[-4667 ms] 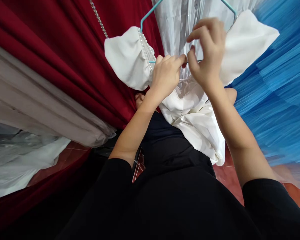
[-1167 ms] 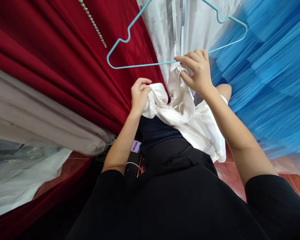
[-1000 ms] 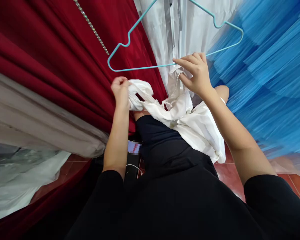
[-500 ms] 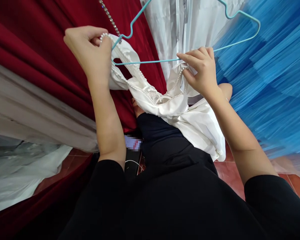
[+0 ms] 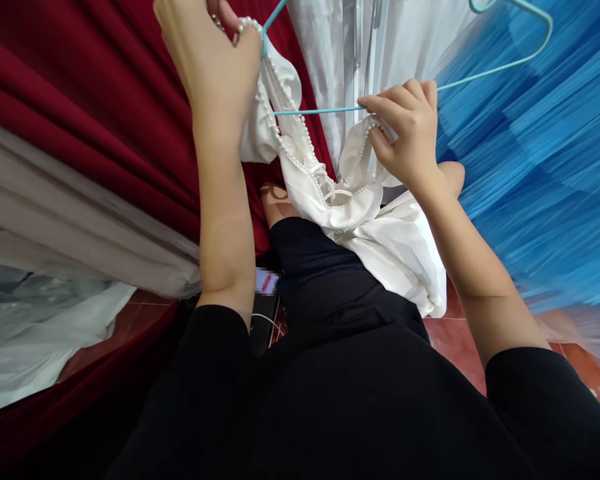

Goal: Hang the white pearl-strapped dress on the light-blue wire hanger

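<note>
A white dress with pearl-beaded edges hangs between my hands, its skirt draped over my lap. My left hand, raised at the top left, pinches a pearl-edged strap of it; part of this hand is cut off by the upper frame edge. A light blue hanger crosses the view, its left end inside that strap beside my left fingers. My right hand is closed round the hanger's lower bar, while its thumb presses the dress's other pearl-edged strap. The hanger's hook is out of view.
Dark red fabric hangs at the left, with pale fabric below it. White fabric hangs ahead, and blue tulle fills the right. A phone with a blurred screen lies near my left elbow.
My left hand has moved up and right with the strap, drawing it further over the hanger's left end. The hanger has tilted and its right end rose. My right hand has barely moved.
</note>
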